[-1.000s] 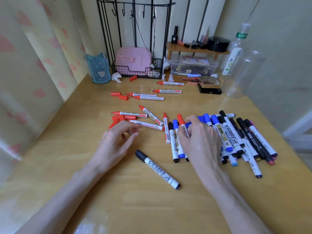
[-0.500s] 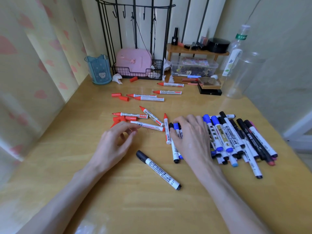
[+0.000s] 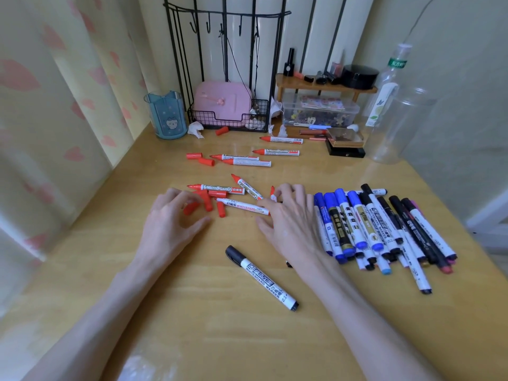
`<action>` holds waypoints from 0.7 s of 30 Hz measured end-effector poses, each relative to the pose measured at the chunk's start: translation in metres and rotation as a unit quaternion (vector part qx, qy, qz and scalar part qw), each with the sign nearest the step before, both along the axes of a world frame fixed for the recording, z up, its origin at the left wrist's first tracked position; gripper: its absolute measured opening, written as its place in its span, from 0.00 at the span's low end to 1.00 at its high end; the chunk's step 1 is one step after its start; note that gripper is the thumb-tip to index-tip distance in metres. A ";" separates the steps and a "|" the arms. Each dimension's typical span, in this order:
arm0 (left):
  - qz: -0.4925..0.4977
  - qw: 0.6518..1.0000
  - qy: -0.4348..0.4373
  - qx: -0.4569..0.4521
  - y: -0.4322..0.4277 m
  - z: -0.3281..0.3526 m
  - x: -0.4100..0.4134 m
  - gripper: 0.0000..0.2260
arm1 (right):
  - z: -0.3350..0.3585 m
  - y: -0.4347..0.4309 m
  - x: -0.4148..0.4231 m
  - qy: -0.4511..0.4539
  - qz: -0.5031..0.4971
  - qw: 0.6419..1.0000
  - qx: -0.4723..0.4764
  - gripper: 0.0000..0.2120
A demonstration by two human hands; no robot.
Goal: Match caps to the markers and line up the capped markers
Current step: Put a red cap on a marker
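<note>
The right hand (image 3: 291, 226) lies low and wide, fingers spread flat over the markers at the middle of the desk (image 3: 192, 312), gripping nothing that shows; it has slid away from the right edge, where a moment ago it covered the blue pens, and its fingertips now reach the uncapped red markers (image 3: 242, 207). Behind it the blue and black capped markers (image 3: 357, 224) lie side by side in a rough row towards the right edge, so that group looks settled and the work is turning to the red set. The left hand (image 3: 173, 224) has barely shifted: its fingers are bent over the loose red caps (image 3: 209, 203) just left of the middle, tips touching them, though whether one is pinched I cannot tell. More open red markers (image 3: 247, 160) wait nearer the far edge, and one capped black marker (image 3: 261, 277) lies askew towards the near edge, apart from the row
</note>
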State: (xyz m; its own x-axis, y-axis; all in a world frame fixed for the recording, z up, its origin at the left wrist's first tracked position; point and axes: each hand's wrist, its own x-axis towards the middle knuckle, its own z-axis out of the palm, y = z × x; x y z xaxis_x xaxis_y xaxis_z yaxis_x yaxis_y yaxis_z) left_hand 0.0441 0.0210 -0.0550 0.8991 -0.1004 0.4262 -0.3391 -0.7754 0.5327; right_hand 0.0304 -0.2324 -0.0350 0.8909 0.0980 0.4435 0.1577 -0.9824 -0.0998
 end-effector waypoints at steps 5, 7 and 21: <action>-0.046 0.992 -0.059 0.104 -0.006 -0.005 0.001 0.14 | 0.000 0.008 0.008 0.011 0.022 0.999 0.029 0.11; -0.056 0.989 -0.055 0.123 -0.009 -0.007 0.002 0.16 | -0.002 0.011 0.010 0.013 0.032 0.998 0.045 0.10; -0.040 0.999 0.016 -0.018 -0.018 -0.002 -0.001 0.08 | 0.009 -0.009 -0.011 -0.034 0.037 0.995 0.085 0.07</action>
State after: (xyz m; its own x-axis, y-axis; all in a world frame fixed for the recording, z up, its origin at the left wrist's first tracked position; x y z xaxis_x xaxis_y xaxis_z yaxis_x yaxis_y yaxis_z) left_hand 0.0427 0.0028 -0.0568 0.9020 -0.1574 0.4021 -0.3817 -0.7261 0.5719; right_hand 0.0198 -0.2412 -0.0259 0.8510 0.0804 0.5190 0.2412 -0.9376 -0.2503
